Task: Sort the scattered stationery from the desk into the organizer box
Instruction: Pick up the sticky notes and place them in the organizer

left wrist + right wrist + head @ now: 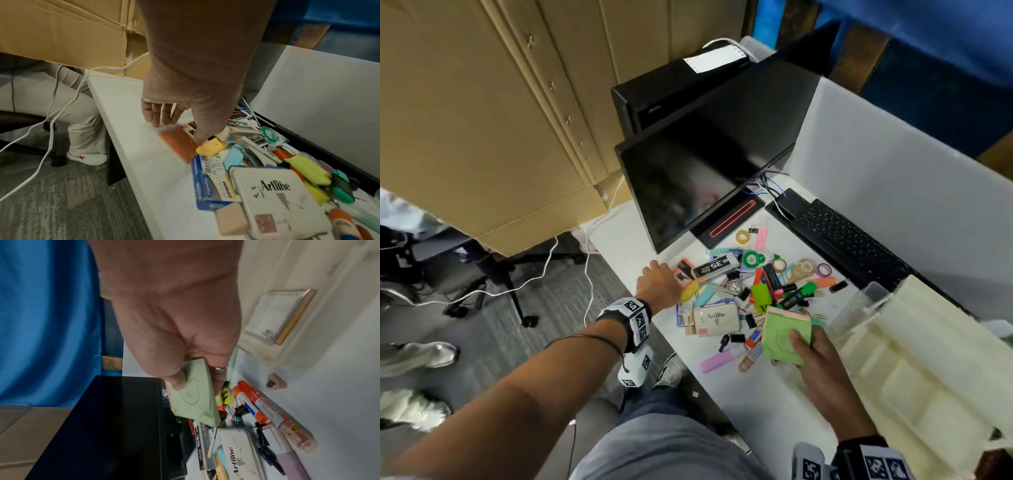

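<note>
Two hands busy, one item each.

Head view: right hand (pixel 822 363) at 5 o'clock pinches a green sticky-note pad (pixel 786 337), thumb on top, lifted off the pile. Organizer box (pixel 914 359) sits just beside it at 3–4 o'clock, cream compartments, near ones look bare. Left hand (pixel 659 282) at 9 o'clock of the stationery pile (pixel 750 294), knuckles up, fingers hidden under the palm. White worktop (pixel 767 404) carries everything; monitor (pixel 688 185) and keyboard (pixel 849 240) at 12–1 o'clock.

Left wrist view: left hand (pixel 185 105) has fingers hanging down, tips on an orange packet (pixel 176 144) at the pile's edge; thumb presses its near side by a yellow highlighter (pixel 211 146). Looks like a pinch forming, not lifted. Stamp pad tin (pixel 283 203) at 5 o'clock.

Right wrist view: right hand (pixel 174 331) grips the pad (pixel 193 395) thumb over face, fingers behind, firm. Orange-capped markers (pixel 261 405) and binder clips below. A box compartment already holding a white packet (pixel 275 316) at 2 o'clock.

Doing it well, my read: carry the pad flat, pick a compartment wide enough, lower instead of dropping. Left: slide the packet clear of the highlighter before lifting, so nothing drags.

Unclear: left fingertip contact is blurred; far box compartments cut off at frame edge; small items mid-pile too tangled to name.
</note>
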The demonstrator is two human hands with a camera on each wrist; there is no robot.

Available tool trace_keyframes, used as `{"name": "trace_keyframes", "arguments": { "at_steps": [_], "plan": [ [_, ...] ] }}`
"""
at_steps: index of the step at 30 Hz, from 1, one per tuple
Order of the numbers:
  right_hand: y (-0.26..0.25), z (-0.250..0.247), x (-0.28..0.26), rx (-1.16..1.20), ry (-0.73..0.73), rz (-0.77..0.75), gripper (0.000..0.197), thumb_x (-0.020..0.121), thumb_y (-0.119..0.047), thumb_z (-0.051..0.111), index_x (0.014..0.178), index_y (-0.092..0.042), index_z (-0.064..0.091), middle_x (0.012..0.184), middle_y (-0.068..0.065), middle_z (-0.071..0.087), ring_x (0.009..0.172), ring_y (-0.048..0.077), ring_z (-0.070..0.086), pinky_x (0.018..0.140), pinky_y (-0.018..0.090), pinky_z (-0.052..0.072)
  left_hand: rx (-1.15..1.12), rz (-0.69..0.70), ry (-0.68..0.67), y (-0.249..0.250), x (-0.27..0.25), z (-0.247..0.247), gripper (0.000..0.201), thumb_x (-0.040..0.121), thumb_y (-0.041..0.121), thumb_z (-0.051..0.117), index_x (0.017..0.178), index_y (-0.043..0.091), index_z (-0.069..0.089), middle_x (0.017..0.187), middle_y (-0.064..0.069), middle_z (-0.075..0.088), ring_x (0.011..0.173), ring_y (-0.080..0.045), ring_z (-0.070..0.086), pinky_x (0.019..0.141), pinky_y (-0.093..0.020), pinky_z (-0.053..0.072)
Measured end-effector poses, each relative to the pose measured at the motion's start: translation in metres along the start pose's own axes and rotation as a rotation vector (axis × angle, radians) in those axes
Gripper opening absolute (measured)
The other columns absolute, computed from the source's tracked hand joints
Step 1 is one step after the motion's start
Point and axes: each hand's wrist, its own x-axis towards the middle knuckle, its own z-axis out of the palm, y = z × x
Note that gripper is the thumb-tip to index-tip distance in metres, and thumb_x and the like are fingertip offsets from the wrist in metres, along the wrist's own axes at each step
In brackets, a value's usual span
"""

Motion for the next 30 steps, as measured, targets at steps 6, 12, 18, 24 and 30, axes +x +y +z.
{"name": "trace_keyframes", "arguments": {
  "at_steps": [6, 12, 18, 24, 30],
  "plan": [
    [-0.002, -0.01, -0.008, -0.034, 0.1, -0.029, 0.017, 0.105, -0.022, 0.058, 0.12, -0.024, 0.066, 0.115, 0.001, 0.075, 0.11, 0.024, 0.072, 0.095, 0.047, 0.057, 0.108, 0.095, 0.022, 0.001, 0.009, -0.003, 0.082, 0.074, 0.074, 0.067, 0.125, 0.01, 0.059, 0.12, -0.009, 0.057, 0.107, -0.029, 0.058, 0.093, -0.044, 0.053],
    [0.004, -0.001, -0.002, 0.016, 0.173, -0.005, 0.021, 0.104, -0.017, 0.06, 0.124, -0.021, 0.064, 0.122, 0.004, 0.072, 0.116, 0.026, 0.068, 0.102, 0.052, 0.054, 0.075, 0.077, -0.086, 0.0, 0.02, -0.008, 0.077, 0.07, 0.054, 0.084, 0.125, 0.008, 0.056, 0.121, -0.012, 0.054, 0.111, -0.03, 0.055, 0.093, -0.04, 0.052],
    [0.005, 0.017, 0.006, 0.018, 0.193, 0.023, 0.021, 0.104, -0.02, 0.059, 0.125, -0.02, 0.062, 0.125, 0.003, 0.071, 0.119, 0.024, 0.067, 0.105, 0.053, 0.052, -0.13, 0.085, -0.181, -0.003, 0.032, -0.011, 0.061, 0.078, 0.047, 0.081, 0.115, 0.013, 0.047, 0.11, -0.007, 0.065, 0.094, -0.026, 0.067, 0.08, -0.041, 0.06],
    [-0.003, 0.026, 0.006, 0.096, 0.202, 0.034, 0.018, 0.107, -0.021, 0.054, 0.124, -0.021, 0.06, 0.127, 0.004, 0.068, 0.118, 0.02, 0.065, 0.094, 0.037, 0.053, -0.058, 0.245, 0.005, 0.001, 0.017, -0.021, 0.03, 0.1, 0.033, 0.059, 0.114, 0.017, 0.038, 0.114, -0.01, 0.067, 0.095, -0.034, 0.069, 0.078, -0.044, 0.054],
    [-0.009, 0.028, 0.001, 0.182, 0.202, 0.052, 0.024, 0.107, -0.028, 0.054, 0.129, -0.029, 0.062, 0.128, -0.005, 0.07, 0.123, 0.015, 0.064, 0.112, 0.048, 0.047, -0.006, 0.341, 0.06, 0.032, -0.015, -0.067, 0.038, 0.098, 0.04, 0.063, 0.121, 0.015, 0.047, 0.107, -0.006, 0.064, 0.089, -0.029, 0.067, 0.069, -0.04, 0.054]
  ]
}}
